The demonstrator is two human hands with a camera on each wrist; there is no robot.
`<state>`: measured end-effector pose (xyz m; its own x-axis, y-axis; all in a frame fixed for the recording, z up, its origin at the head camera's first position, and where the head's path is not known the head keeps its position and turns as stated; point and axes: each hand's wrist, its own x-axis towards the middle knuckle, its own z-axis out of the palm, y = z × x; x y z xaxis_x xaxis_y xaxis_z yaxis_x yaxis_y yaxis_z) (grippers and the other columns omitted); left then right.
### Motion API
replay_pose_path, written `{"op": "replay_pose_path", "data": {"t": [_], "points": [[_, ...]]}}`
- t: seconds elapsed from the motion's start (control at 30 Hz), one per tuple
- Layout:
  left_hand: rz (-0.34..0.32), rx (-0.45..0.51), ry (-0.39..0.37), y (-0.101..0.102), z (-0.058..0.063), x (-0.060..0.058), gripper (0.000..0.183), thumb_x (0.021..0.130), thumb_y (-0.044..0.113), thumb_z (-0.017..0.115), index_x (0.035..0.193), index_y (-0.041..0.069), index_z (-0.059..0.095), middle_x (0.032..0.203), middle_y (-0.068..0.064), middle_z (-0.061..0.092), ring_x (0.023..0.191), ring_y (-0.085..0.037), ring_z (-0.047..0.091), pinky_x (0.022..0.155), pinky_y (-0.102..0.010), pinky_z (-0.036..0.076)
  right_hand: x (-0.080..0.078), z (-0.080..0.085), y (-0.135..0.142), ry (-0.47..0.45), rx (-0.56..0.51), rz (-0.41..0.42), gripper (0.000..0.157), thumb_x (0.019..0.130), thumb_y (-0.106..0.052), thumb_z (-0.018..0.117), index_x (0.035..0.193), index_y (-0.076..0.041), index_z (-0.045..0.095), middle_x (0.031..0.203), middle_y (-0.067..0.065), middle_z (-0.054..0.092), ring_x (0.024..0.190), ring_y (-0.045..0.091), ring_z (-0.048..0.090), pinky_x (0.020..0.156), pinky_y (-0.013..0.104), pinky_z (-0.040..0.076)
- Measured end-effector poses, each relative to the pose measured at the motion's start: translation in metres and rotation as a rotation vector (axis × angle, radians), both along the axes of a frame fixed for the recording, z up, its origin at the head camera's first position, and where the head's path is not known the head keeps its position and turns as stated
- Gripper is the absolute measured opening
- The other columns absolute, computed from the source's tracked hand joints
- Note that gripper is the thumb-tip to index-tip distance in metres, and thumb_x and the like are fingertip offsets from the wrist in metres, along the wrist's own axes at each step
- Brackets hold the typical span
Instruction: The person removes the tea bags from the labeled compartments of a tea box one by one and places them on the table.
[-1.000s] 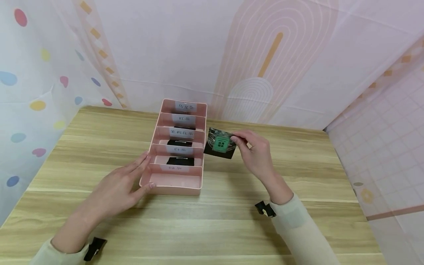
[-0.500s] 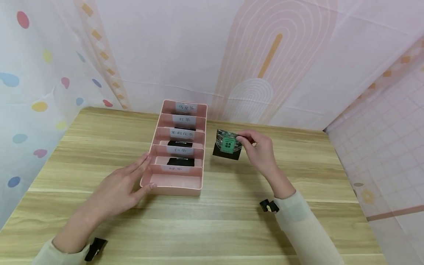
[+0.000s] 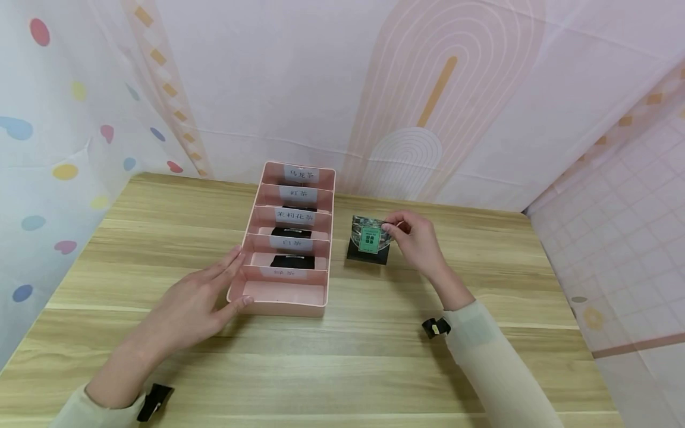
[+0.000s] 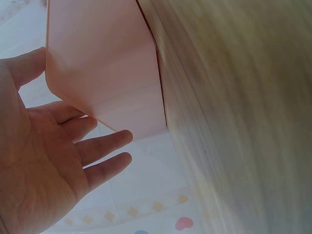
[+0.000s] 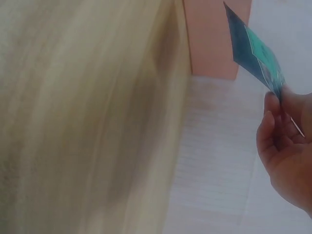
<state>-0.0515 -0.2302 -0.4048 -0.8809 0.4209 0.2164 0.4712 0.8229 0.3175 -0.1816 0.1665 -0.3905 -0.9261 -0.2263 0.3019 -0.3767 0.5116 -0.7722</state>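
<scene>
A pink divided box (image 3: 301, 310) stands on the table, with a white labelled strip in each of its several compartments. Dark packets (image 3: 292, 262) lie in compartments behind the nearest one, whose pink floor shows. My left hand (image 3: 195, 303) rests against the box's near left corner, thumb at the front rim and fingers along the side. In the left wrist view its fingers (image 4: 105, 146) look fairly straight. Right of the box, my right hand (image 3: 420, 241) pinches a black tea bag sachet (image 3: 369, 241) with a green label by its right edge. The sachet is raised off the table in the right wrist view.
The wooden table (image 3: 342, 368) reaches back to a patterned cloth backdrop (image 3: 299, 77). Another cloth (image 3: 631, 238) hangs at the right. A black strap piece (image 3: 436, 327) sits at the right cuff, and another (image 3: 155, 402) at the left cuff.
My right hand has moved the tea bag sachet rightward, away from the box's right side, and a little toward me. The left hand and the box stay nearly where they were.
</scene>
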Motion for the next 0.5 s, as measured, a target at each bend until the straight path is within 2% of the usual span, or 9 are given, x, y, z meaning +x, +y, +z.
{"op": "replay_pose_path", "data": {"t": [0.13, 0.37, 0.5], "points": [[0.001, 0.0, 0.003, 0.0, 0.0, 0.0, 0.076, 0.1, 0.039, 0.069, 0.158, -0.002, 0.042, 0.163, -0.02, 0.04, 0.128, -0.048, 0.06, 0.101, -0.062, 0.051, -0.005, -0.004, 0.001, -0.042, -0.002, 0.009, 0.007, 0.097, -0.001, 0.074, 0.102, 0.003, 0.074, 0.093, 0.015, 0.072, 0.073, 0.038, 0.066, 0.057, 0.021, 0.046], [0.004, -0.003, 0.001, 0.0, 0.0, 0.0, 0.076, 0.1, 0.039, 0.069, 0.158, -0.002, 0.042, 0.163, -0.021, 0.04, 0.129, -0.048, 0.06, 0.102, -0.062, 0.051, -0.016, -0.017, 0.004, -0.102, 0.021, 0.021, 0.007, 0.097, -0.001, 0.073, 0.101, 0.004, 0.073, 0.095, 0.015, 0.072, 0.074, 0.024, 0.066, 0.061, 0.021, 0.051], [0.008, -0.003, -0.003, 0.0, 0.001, 0.001, 0.076, 0.1, 0.039, 0.069, 0.158, -0.002, 0.041, 0.163, -0.021, 0.04, 0.128, -0.048, 0.06, 0.101, -0.062, 0.051, -0.02, -0.023, 0.005, -0.137, 0.021, 0.026, 0.007, 0.097, -0.001, 0.073, 0.1, 0.006, 0.072, 0.095, 0.014, 0.072, 0.075, 0.022, 0.065, 0.063, 0.022, 0.053]]}}
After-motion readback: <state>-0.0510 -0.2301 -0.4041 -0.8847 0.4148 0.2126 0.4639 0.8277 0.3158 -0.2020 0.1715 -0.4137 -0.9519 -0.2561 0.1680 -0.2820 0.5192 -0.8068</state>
